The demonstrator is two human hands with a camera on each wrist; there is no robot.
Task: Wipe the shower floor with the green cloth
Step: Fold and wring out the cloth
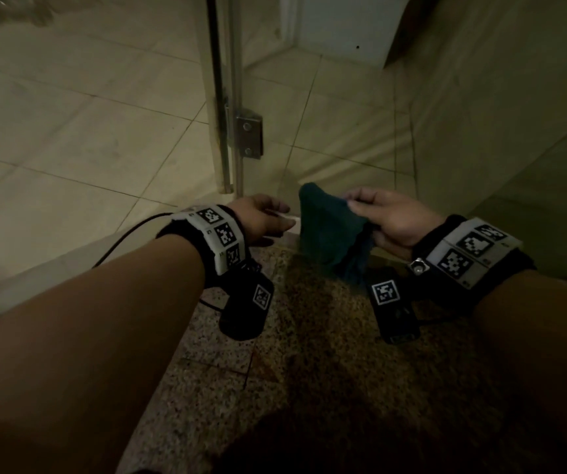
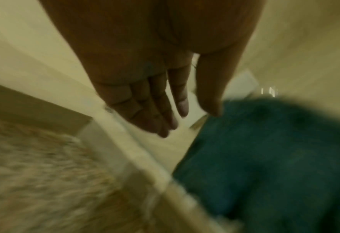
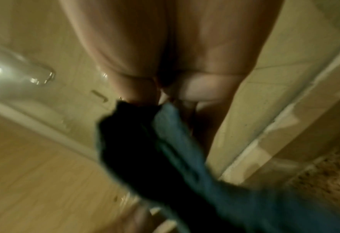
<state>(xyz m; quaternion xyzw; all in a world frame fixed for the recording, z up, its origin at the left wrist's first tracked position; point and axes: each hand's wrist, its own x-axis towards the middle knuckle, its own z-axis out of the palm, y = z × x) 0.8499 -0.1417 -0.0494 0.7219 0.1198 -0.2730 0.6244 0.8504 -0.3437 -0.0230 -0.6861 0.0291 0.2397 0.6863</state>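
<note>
One green cloth (image 1: 330,230), hanging from right hand (image 1: 389,218), pinched by curled fingers. Left hand (image 1: 261,218) beside cloth, fingers straight, grasping nothing. Beige shower floor (image 1: 104,138) beyond.

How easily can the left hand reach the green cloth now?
Probably yes, easily. The left hand is open, fingers straight, right beside the green cloth that hangs from the right hand. Nothing stands between them.

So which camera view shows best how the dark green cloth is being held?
The head view: the right hand pinches the dark green cloth, which hangs down, and the left hand is off it. The right wrist view blurs that grip; the left wrist view shows only cloth beside open fingers.
</note>
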